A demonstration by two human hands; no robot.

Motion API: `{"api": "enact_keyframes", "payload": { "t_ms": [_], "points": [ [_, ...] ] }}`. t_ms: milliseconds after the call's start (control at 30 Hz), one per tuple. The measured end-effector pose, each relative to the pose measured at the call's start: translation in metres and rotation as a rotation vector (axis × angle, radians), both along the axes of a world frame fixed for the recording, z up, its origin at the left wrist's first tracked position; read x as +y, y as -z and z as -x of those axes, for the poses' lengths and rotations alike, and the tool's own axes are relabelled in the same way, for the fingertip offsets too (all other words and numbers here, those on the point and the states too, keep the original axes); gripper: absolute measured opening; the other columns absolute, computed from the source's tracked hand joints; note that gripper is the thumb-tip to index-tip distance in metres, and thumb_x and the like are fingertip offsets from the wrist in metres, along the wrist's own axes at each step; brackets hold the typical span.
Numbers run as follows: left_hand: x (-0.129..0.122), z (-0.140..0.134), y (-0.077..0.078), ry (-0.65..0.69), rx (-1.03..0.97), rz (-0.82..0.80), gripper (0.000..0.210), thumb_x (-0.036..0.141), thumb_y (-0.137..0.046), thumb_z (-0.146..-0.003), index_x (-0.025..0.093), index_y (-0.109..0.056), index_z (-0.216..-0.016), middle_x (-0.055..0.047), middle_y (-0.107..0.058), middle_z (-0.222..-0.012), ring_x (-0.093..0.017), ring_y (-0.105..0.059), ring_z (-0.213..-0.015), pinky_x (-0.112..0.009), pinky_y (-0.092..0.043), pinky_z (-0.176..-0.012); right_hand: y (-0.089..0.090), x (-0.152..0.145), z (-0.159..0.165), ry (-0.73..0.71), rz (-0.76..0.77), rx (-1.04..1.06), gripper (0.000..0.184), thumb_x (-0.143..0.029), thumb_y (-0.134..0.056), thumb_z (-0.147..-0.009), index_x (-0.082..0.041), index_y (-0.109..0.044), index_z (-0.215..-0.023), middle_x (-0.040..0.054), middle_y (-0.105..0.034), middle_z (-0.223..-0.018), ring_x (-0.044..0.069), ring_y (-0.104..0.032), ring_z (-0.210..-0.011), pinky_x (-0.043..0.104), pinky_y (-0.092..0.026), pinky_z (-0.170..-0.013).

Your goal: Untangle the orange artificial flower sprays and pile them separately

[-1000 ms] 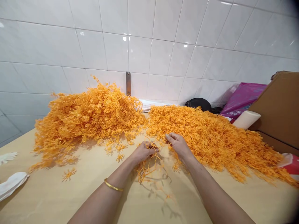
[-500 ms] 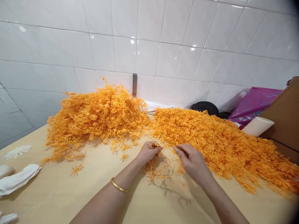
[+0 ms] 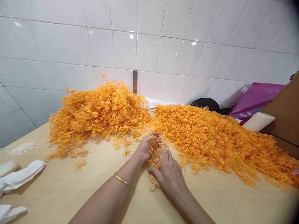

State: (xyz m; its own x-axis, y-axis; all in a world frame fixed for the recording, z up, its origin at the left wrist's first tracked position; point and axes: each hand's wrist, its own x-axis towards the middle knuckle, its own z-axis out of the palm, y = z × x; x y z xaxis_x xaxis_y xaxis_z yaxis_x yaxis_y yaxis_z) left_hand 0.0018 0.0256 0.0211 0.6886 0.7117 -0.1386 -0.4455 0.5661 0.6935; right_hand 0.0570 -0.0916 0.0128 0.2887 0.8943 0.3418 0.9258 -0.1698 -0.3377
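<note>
Thin orange plastic flower stems [image 3: 156, 155], branching and tangled, hang between my two hands in the middle of the table. My left hand [image 3: 145, 147], with a gold bangle on its wrist, is curled around the upper part of these stems. On the other side, my right hand [image 3: 171, 174] reaches in with the index finger stretched out and the thumb apart from it, touching the strands. Loose stem ends show below the right thumb. Behind the left hand rises a tall orange heap [image 3: 100, 115]; a wider, lower heap [image 3: 217, 143] spreads to the right.
A single orange piece [image 3: 80, 165] and white gloves [image 3: 23, 175] lie on the pale table [image 3: 58, 193] at the left. At the back right are a black object [image 3: 206, 104], a purple bag [image 3: 255, 99], a white roll [image 3: 259, 122] and a cardboard box [image 3: 286, 107]. White tiles line the back.
My right hand has come left from the edge of the right heap to the stems in my left hand. My left hand has lifted slightly and its fingers have turned upward.
</note>
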Motion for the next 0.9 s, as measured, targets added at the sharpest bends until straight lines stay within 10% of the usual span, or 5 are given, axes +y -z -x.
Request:
{"api": "enact_keyframes", "payload": {
  "t_ms": [267,533,900],
  "points": [
    [-0.002,0.004,0.000,0.169,-0.196,-0.081,0.034,0.027,-0.056,-0.064,0.012,-0.058,-0.095,-0.009,-0.059,-0.089,-0.019,-0.057,-0.082,-0.033,-0.043,-0.077,-0.008,0.008,-0.013,0.030,-0.038,0.138,0.019,-0.018,-0.040,-0.076,-0.016,-0.049,-0.092,0.0065,-0.056,-0.081,0.018,-0.052,-0.071,0.026,-0.034,-0.058],
    [0.005,0.008,-0.002,0.084,-0.215,0.020,0.070,0.072,-0.036,-0.063,0.011,-0.058,-0.090,-0.013,-0.061,-0.086,-0.023,-0.059,-0.079,-0.039,-0.045,-0.074,-0.018,-0.008,-0.030,-0.086,-0.334,0.628,0.011,-0.027,-0.047,-0.077,-0.018,-0.050,-0.072,-0.0037,-0.039,-0.056,0.010,-0.037,-0.052,0.022,-0.030,-0.050],
    [0.017,0.007,0.004,0.066,0.051,-0.033,0.047,0.053,-0.041,-0.075,0.010,-0.058,-0.079,-0.011,-0.063,-0.070,-0.018,-0.061,-0.067,-0.034,-0.046,-0.073,-0.024,-0.159,-0.080,0.113,-0.111,1.271,0.029,-0.045,-0.069,-0.051,-0.023,-0.061,-0.069,0.0076,-0.060,-0.072,0.022,-0.058,-0.065,0.035,-0.046,-0.058]
  ]
}}
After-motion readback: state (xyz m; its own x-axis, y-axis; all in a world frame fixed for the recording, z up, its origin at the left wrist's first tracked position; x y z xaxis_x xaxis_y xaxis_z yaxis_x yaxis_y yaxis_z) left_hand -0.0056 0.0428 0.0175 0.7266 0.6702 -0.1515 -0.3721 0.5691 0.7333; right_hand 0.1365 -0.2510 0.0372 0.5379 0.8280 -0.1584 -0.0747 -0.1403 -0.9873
